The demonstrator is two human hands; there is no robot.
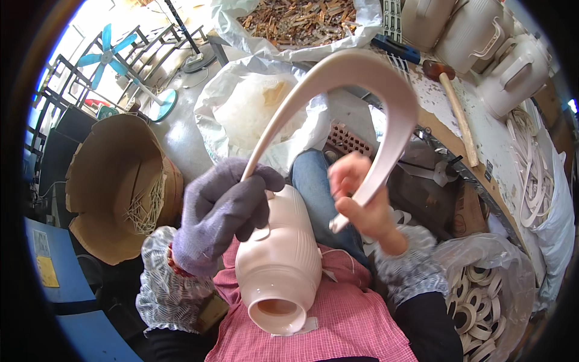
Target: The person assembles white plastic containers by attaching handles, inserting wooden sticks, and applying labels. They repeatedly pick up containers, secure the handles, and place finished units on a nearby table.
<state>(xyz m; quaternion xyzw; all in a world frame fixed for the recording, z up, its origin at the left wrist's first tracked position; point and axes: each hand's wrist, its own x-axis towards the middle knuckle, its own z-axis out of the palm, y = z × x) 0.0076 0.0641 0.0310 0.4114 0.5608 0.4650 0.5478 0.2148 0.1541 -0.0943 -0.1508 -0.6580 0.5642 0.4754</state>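
Observation:
My left hand (pixel 223 208), in a grey-purple glove, is closed on one end of a large, pale pink curved handle (pixel 398 99). The handle arches up and over to the right, its other end hanging low. Behind that lower end is my bare right hand (pixel 380 217), close to it; the fingers are partly covered and smeared, so whether they grip it is unclear. In my lap, a pale pink ribbed jug body (pixel 280 229) lies on a red checked apron (pixel 356 320), its round mouth toward me.
An open cardboard drum (pixel 108 181) holds thin strips at left. White sacks (pixel 211 114) stand ahead. On the right bench are finished jugs (pixel 512 75), a mallet (pixel 458 114) and pale strips (pixel 531 175). Below is a plastic bag of rings (pixel 482 308). A blue fan (pixel 105 58) stands far left.

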